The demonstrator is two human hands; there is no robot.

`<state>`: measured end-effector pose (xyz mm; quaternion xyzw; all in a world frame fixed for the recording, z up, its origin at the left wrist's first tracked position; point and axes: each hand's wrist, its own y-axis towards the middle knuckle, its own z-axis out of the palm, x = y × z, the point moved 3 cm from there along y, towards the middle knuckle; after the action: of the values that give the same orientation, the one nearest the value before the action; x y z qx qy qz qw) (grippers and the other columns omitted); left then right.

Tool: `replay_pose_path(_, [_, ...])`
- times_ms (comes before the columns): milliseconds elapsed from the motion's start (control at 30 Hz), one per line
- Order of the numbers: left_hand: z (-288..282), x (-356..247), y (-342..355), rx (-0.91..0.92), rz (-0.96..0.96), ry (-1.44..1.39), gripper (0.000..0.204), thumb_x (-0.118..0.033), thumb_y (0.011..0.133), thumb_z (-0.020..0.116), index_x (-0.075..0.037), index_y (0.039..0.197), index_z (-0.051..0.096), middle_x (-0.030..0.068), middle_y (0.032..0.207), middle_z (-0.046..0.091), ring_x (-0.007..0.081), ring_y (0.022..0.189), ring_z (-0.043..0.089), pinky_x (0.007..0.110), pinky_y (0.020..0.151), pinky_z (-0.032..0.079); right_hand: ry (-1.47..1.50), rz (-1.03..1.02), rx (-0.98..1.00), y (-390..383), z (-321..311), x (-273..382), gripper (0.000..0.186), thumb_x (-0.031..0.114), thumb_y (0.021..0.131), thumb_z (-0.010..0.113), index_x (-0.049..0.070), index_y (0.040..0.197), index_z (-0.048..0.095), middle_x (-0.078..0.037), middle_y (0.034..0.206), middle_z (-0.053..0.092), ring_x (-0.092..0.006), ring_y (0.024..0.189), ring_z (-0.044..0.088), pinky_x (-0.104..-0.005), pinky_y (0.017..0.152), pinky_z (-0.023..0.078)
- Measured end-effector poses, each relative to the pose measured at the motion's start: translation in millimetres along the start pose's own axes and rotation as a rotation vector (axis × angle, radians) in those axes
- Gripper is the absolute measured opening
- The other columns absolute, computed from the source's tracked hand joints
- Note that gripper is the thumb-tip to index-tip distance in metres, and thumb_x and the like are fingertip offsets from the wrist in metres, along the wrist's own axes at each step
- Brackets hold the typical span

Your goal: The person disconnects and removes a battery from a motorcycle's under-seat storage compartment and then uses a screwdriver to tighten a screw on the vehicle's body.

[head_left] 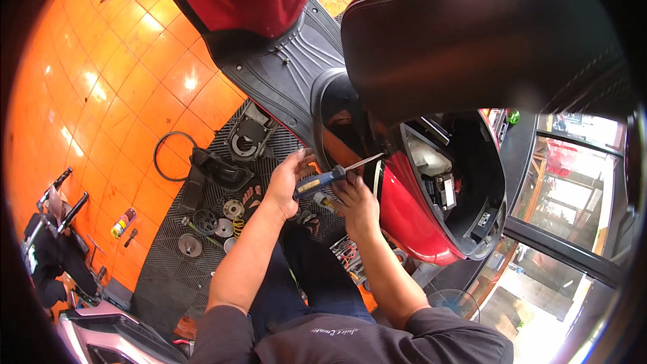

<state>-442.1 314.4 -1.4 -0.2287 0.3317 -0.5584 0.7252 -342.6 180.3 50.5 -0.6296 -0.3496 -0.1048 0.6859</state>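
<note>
A screwdriver (321,183) with a blue handle and a bare metal shaft lies slantwise between my hands, its tip pointing right toward the scooter's red side panel (411,212). My right hand (358,207) has its fingers closed at the front of the handle, near the shaft. Beside the handle's butt end is my left hand (288,178), its fingers apart and slightly curved. Below the handle, a small yellowish piece (323,200) shows next to my right fingers; its kind is unclear. Over the open storage bay (482,162) rises the scooter's raised black seat (478,47).
Left of my hands, a black mat (168,280) carries a metal engine cover (249,136), round metal parts (233,209) and a yellow spring (238,227). A black belt (156,162) lies toward the orange tiles. Tools (347,256) sit by my legs. Another vehicle (101,334) stands lower left.
</note>
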Motion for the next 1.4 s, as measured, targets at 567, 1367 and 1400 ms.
replay_pose_path(567, [-34, 41, -55, -0.08, 0.369, 0.429, 0.047, -0.041, 0.103, 0.049, 0.002, 0.119, 0.06, 0.01, 0.085, 0.065, 0.0151, 0.066, 0.064, 0.026, 0.057, 0.052, 0.324, -0.221, 0.327, 40, 26, 25, 0.037, 0.029, 0.101, 0.055, 0.0, 0.124, 0.054, -0.016, 0.12, 0.064, -0.03, 0.104, 0.066, -0.0427, 0.09, 0.052])
replay_pose_path(1367, [57, 27, -29, 0.04, 0.647, 0.732, 0.021, -0.011, 0.091, 0.07, 0.002, 0.107, 0.066, 0.0066, 0.098, 0.069, 0.0136, 0.083, 0.065, 0.029, 0.079, 0.052, -0.494, -0.842, 0.253, 24, -36, -12, 0.018, 0.011, 0.085, 0.075, 0.0, 0.098, 0.07, -0.007, 0.086, 0.065, -0.0168, 0.079, 0.064, -0.0301, 0.074, 0.051])
replay_pose_path(1400, [71, 40, -5, 0.007, 0.783, 0.631, 0.024, -0.011, 0.091, 0.07, 0.003, 0.11, 0.065, 0.0082, 0.1, 0.07, 0.0153, 0.084, 0.066, 0.029, 0.08, 0.052, -0.564, -0.824, 0.261, 14, -42, -21, 0.018, 0.013, 0.088, 0.074, -0.001, 0.098, 0.069, -0.008, 0.089, 0.065, -0.0154, 0.079, 0.064, -0.0291, 0.074, 0.051])
